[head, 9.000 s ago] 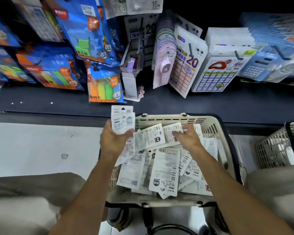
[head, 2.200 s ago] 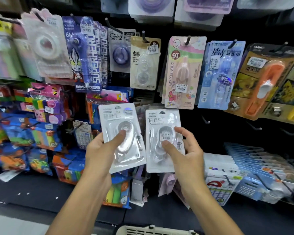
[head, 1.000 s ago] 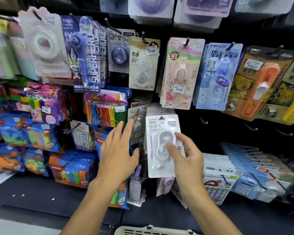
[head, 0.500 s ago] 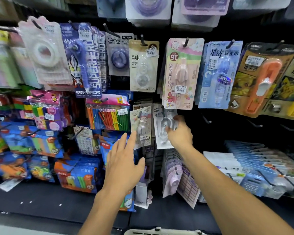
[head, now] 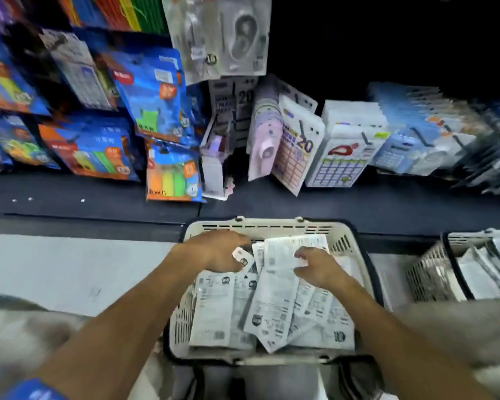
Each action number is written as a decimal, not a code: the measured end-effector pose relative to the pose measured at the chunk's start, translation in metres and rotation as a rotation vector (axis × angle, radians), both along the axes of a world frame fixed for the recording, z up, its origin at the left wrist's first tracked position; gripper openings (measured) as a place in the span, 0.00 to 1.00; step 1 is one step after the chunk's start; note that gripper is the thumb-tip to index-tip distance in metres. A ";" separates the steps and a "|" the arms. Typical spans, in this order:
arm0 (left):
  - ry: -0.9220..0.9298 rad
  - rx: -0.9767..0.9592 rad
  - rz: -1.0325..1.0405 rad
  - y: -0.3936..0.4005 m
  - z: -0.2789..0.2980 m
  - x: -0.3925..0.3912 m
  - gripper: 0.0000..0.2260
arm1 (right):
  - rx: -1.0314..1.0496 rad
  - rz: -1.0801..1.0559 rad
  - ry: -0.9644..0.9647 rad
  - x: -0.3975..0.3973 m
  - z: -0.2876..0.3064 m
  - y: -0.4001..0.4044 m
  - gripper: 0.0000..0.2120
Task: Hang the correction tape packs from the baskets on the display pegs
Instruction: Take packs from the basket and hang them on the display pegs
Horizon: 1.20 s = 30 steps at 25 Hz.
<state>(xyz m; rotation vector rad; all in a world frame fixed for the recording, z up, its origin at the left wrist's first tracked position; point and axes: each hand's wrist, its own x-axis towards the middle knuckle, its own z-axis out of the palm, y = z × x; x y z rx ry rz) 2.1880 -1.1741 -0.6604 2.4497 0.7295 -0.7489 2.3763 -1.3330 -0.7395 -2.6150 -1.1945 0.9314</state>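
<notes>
White card packs [head: 274,298] lie heaped in the cream basket [head: 272,225] below me; many remain to hang. My left hand [head: 214,251] curls over one pack's corner, my right hand [head: 318,268] pinches another. A second basket [head: 433,272] waits beside.

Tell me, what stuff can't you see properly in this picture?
Head view only:
- Left hand: fingers curl down into the basket, so its grip is hidden.
- Print on the correction tape packs: too small and blurred to read.
- Second basket: cut off by the right edge.
- Lower packs: buried under the top ones.
- Pegs higher up: above the top edge.
</notes>
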 end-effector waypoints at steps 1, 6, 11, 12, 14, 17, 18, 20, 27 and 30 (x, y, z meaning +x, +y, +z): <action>0.042 -0.035 0.011 -0.012 -0.022 -0.007 0.26 | -0.046 0.006 -0.050 0.007 -0.009 -0.013 0.21; 0.044 0.049 0.044 -0.054 -0.082 -0.013 0.23 | -0.064 -0.300 0.302 0.029 -0.021 -0.051 0.08; -0.018 -0.236 0.218 -0.093 -0.114 0.009 0.40 | 0.103 -0.306 0.582 -0.039 -0.046 -0.033 0.16; 0.002 -0.271 0.180 -0.095 -0.119 0.007 0.48 | 0.144 -0.336 0.641 -0.050 -0.049 -0.028 0.17; -0.044 -0.359 0.206 -0.091 -0.122 0.005 0.57 | 0.249 -0.565 0.809 -0.051 -0.047 -0.018 0.14; -0.420 -0.526 0.602 -0.072 -0.109 0.016 0.39 | 0.289 -1.013 1.022 -0.028 -0.034 -0.006 0.11; -0.558 -0.565 0.713 -0.063 -0.102 0.024 0.30 | 0.290 -1.080 1.086 -0.018 -0.029 -0.005 0.14; -0.787 -0.665 0.834 -0.047 -0.089 0.037 0.19 | 0.325 -1.105 1.145 0.000 -0.022 -0.006 0.19; -0.499 -0.119 0.836 -0.054 -0.088 0.047 0.40 | 0.117 -0.206 0.164 0.025 -0.032 -0.018 0.14; -0.597 -0.455 1.226 -0.050 -0.087 0.042 0.45 | 0.325 -0.362 0.820 0.027 -0.029 -0.024 0.09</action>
